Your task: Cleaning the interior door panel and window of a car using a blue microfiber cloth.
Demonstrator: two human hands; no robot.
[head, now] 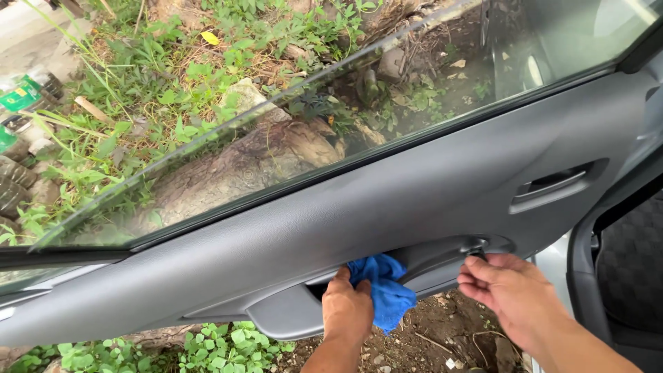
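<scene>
Nearest: left hand (pixel 347 309), fingers curled tight on a blue cloth (pixel 383 290), pressing it into the armrest recess (pixel 421 259) of the grey car door panel (pixel 290 242). Right hand (pixel 514 293) just beside, fingers loosely bent, tips at the recess's right end, holding nothing. Further up: inner door handle (pixel 552 185), then window glass (pixel 276 117) w/ weeds, a rock (pixel 242 166) & dirt beyond.
</scene>
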